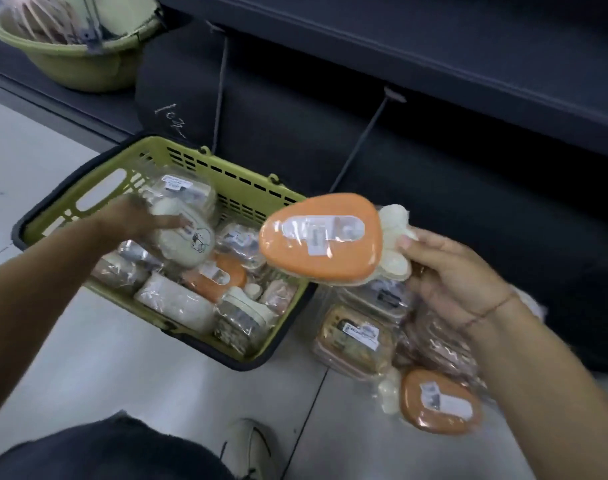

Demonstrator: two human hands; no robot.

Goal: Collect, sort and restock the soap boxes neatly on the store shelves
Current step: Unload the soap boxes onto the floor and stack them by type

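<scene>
- While both forearms reach in from the near edge, the left hand (136,220) is stretched over the green basket (226,171), wrist about level.
- Left fingers (167,221) are wrapped round a cream soap box (188,242), held just above the basket's contents.
- Right hand (447,271) is raised on the right, palm turned left. Its fingers (411,242) pinch the cream leaf end of an orange soap box (321,237).
- Orange soap box: carrot-shaped, in the air above the basket's right rim, label side up. Long axis runs left-right, narrow tip pointing left toward the basket, leaf end right.
- Cream soap box: rounded, a line drawing on its face. Motion blur, so I cannot tell which way it points.
- Left hand is blurred too, and the exact finger layout is unclear.
- More wrapped boxes fill the basket; a floor pile (354,337) lies right of it, partly hidden under the right forearm. A second orange box (441,407) lies at its near end.
- Label text is unreadable.
- Dark shelf (434,46) runs along the far side; a green basin (77,67) is cut off at the far left.
</scene>
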